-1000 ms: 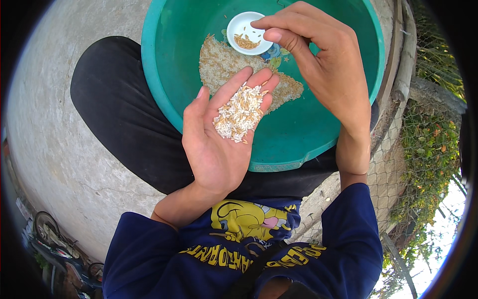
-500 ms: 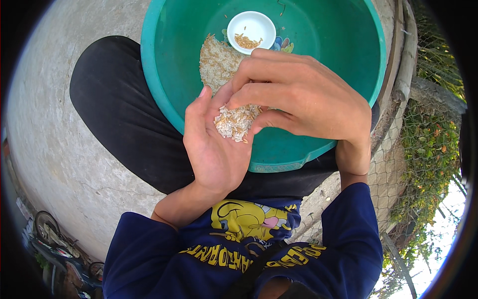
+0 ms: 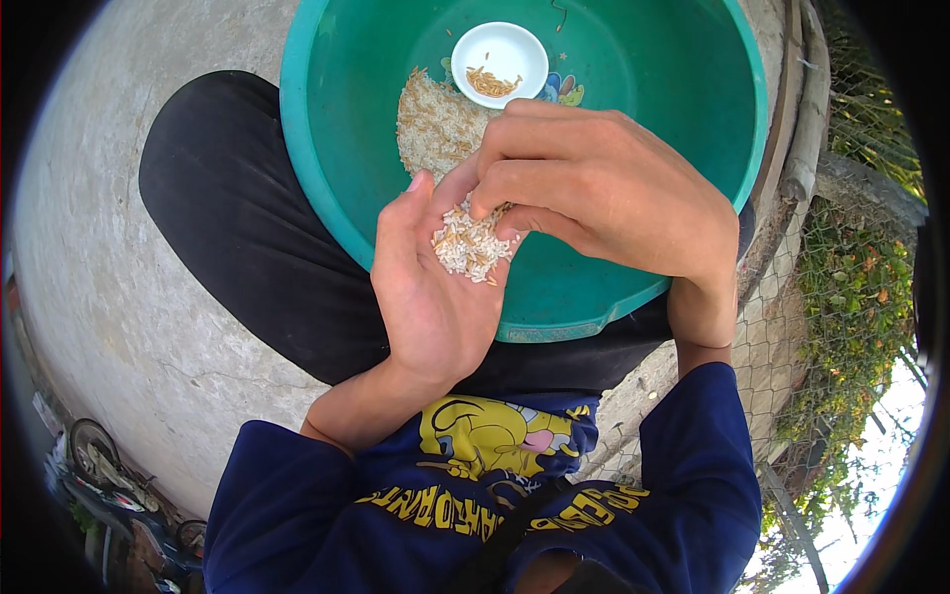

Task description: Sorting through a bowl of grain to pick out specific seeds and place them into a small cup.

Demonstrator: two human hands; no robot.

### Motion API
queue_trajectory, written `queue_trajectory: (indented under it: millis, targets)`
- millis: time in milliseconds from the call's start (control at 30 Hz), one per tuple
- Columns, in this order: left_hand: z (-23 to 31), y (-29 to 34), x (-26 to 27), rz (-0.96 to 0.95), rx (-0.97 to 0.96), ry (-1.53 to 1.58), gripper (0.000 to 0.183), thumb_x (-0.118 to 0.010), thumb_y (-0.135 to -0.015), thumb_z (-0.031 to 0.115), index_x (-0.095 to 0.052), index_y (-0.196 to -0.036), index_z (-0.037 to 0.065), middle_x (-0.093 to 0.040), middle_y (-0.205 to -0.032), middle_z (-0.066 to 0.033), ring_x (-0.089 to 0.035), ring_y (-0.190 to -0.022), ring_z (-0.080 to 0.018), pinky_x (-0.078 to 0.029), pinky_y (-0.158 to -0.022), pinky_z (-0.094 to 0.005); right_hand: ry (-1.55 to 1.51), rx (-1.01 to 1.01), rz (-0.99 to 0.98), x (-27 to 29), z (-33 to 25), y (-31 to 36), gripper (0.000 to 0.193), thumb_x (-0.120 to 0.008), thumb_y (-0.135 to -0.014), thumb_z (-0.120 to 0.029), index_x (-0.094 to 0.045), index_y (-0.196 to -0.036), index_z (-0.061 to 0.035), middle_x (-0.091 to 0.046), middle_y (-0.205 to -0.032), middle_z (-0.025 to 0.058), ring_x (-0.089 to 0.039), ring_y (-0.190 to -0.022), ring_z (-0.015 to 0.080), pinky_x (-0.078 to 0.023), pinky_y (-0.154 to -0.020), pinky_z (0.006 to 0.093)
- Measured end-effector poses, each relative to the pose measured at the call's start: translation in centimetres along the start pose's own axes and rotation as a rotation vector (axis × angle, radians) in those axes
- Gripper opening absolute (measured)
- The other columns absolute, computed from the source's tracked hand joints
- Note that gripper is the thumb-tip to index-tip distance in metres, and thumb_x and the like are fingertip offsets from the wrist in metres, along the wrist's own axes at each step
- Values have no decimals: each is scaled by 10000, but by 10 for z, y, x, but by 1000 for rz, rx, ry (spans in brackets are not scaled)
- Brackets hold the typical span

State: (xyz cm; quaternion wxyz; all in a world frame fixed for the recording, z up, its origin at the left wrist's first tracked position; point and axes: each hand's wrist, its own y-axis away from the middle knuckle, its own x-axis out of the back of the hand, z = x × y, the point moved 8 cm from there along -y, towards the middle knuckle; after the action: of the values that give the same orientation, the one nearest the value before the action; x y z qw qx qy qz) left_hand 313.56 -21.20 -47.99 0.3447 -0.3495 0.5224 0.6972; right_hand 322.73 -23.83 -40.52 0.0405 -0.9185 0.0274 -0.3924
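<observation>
My left hand (image 3: 432, 307) lies palm up, cupped around a small heap of rice (image 3: 469, 247) with white and brown unhusked grains mixed together. Over it, my right hand (image 3: 604, 188) bends its fingers down into the far edge of that heap. Its index fingertip and thumb are curled toward each other among the grains; whether a single grain is between them is too small to tell. Beyond my hands, more mixed rice (image 3: 435, 124) is spread in the green basin (image 3: 653, 89). Next to that rice stands a small white bowl (image 3: 500, 48) with some brown grains in it.
The basin rests between my legs, against my dark trouser leg (image 3: 233, 218). Grey concrete floor (image 3: 109, 257) stretches to the left. On the right are a wire fence (image 3: 782, 327), wooden poles (image 3: 804, 148) and plants. A bicycle (image 3: 99, 465) appears at the lower left.
My right fingertips have drawn slightly right and toward the heap's edge, uncovering more rice. My left hand has moved a little to the right.
</observation>
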Motion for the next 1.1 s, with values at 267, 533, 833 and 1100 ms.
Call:
queue_trajectory:
  millis: [267, 533, 833, 1100]
  targets:
    - [1, -1, -3, -5, 0, -12, 523, -317, -1039, 407, -582, -1198, -16, -615, -1097, -70, -554, -1061, -158, -409, -980, -331, -1, 24, 3, 2, -4, 0, 222, -678, -718, 21, -655, -924, -58, -614, -888, 58, -627, -920, 271, -517, -679, 402]
    - [2, -2, -5, -62, -13, 16, 645, -338, -1020, 418, -472, -1389, -94, -617, -1210, -120, -564, -1119, -184, -423, -996, -325, -246, 28, 73, 17, -5, -3, 175, -699, -761, 43, -671, -919, -28, -648, -863, 87, -657, -789, 258, -534, -666, 351]
    - [3, 3, -10, 37, -18, -65, 687, -305, -1026, 432, -406, -1418, -123, -577, -1334, -220, -569, -1224, -274, -417, -1088, -386, -986, -346, 299, 31, 27, 9, 134, -717, -861, 42, -668, -985, 62, -699, -890, 144, -708, -784, 176, -600, -690, 272]
    - [5, 1, -13, 2, -19, -83, 677, -276, -1043, 398, -350, -1430, -152, -504, -1406, -253, -470, -1350, -345, -366, -1148, -408, -1007, -300, 356, 39, 31, 9, 136, -690, -913, -28, -685, -1028, 45, -715, -916, 136, -706, -800, 157, -584, -709, 253]
